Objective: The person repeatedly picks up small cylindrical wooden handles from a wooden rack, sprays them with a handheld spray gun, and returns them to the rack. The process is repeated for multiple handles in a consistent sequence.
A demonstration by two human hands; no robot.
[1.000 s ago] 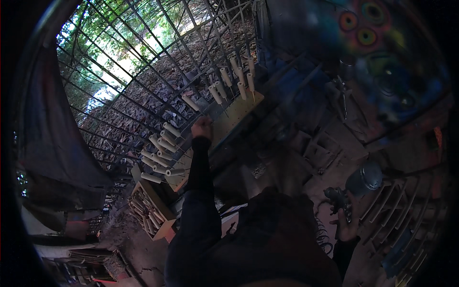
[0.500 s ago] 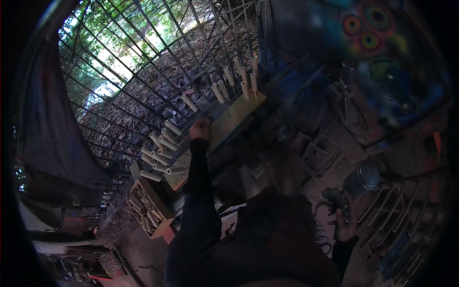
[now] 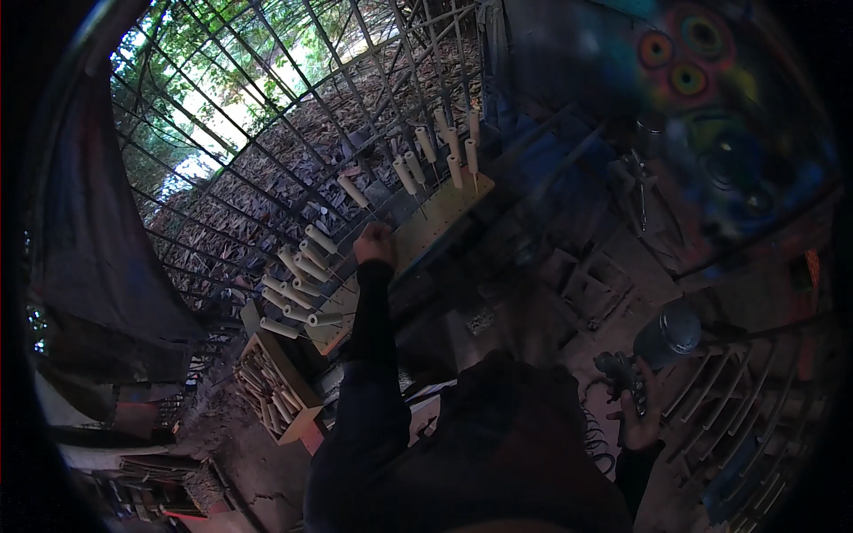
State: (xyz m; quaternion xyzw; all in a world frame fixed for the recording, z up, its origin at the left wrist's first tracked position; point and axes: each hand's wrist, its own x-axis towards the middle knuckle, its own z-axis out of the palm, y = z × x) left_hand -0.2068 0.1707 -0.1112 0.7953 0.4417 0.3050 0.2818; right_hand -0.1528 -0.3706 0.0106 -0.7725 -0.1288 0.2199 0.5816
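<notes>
My left hand is closed in a fist over the long yellowish board; whatever its fingers hold is hidden. Rows of pale wooden cylinders stand tilted on thin sticks along this board, to both sides of the fist. Down at the right, my right hand grips a spray gun with a rounded grey cup attached. Dim light blurs the gun's finer parts.
A wooden box full of pale cylinders sits below the board's left end. Behind the board is a metal grille. A rack of curved slats lies right of the spray gun, and a coiled hose hangs near my right forearm.
My left hand has shifted very slightly to the right and stays closed. The spray gun and its cup have moved a little to the left with my right hand.
</notes>
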